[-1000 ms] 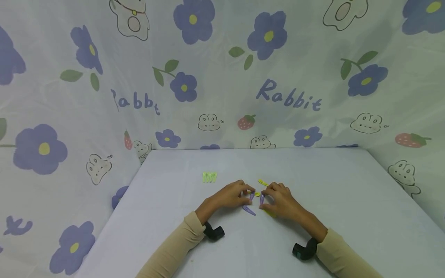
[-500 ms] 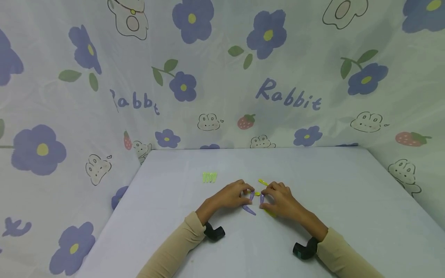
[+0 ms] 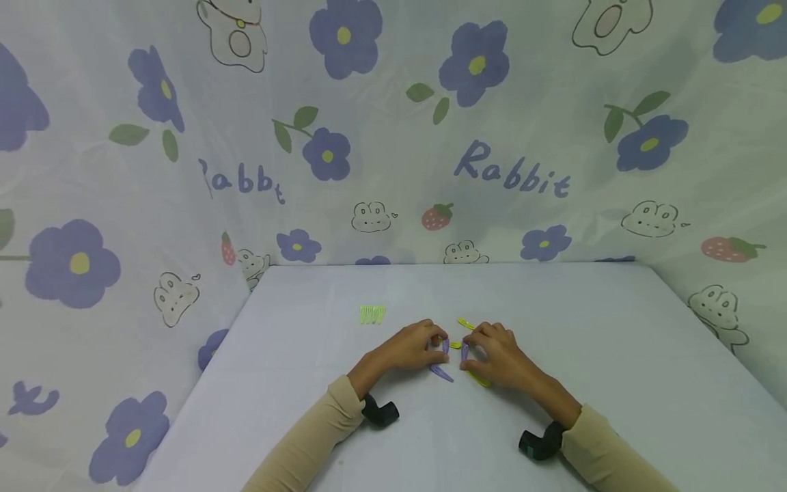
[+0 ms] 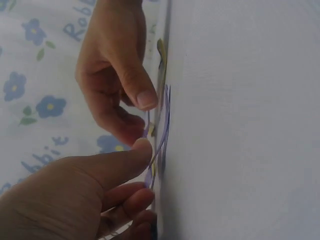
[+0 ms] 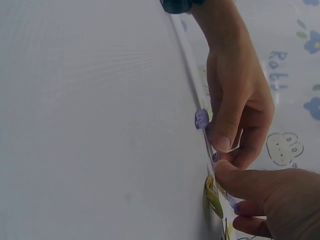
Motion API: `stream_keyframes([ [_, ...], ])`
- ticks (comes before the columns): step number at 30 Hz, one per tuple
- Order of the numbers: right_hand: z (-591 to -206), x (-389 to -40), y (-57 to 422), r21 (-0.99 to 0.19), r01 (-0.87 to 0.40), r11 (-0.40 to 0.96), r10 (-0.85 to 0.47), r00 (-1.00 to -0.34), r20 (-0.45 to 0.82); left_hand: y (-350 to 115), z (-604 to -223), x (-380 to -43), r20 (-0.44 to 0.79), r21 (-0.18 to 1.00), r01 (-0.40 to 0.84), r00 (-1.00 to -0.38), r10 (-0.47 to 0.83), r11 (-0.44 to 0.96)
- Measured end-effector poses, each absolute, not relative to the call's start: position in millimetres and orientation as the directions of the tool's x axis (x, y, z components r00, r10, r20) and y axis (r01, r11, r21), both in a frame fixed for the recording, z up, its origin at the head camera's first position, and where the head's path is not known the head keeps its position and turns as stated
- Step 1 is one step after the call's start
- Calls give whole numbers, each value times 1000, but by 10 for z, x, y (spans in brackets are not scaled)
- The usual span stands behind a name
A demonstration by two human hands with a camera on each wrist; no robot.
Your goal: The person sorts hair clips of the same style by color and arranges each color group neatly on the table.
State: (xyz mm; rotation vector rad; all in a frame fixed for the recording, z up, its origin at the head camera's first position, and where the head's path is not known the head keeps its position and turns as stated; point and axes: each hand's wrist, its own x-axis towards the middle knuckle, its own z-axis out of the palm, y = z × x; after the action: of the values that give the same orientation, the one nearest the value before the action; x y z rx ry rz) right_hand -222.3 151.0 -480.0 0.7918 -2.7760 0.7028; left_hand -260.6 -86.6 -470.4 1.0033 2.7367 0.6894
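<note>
In the head view my left hand pinches a purple snap hair clip between thumb and fingertips. Facing it across a narrow gap, my right hand pinches a second purple hair clip. A further purple hair clip lies on the table just below the left fingers. Yellow hair clips surround the right hand: one behind it, one between the hands, and one partly under the thumb side. In the right wrist view a yellow clip shows beside the right thumb.
A row of several light green hair clips lies farther back on the white table, left of the hands. A patterned cloth hangs along the back and sides. Black wrist cameras jut out beneath both wrists.
Both hands stay nearly in place. The left fingertips shift slightly on their purple clip, which now looks more upright. The head view has moved a little.
</note>
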Motion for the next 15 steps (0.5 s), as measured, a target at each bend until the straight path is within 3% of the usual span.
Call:
stream_keyframes([
  [15, -4741, -2254, 1506, -388, -579, 717, -465, -812, 353, -980, -4609, -2575, 107, 476, 606, -759, 642, 637],
])
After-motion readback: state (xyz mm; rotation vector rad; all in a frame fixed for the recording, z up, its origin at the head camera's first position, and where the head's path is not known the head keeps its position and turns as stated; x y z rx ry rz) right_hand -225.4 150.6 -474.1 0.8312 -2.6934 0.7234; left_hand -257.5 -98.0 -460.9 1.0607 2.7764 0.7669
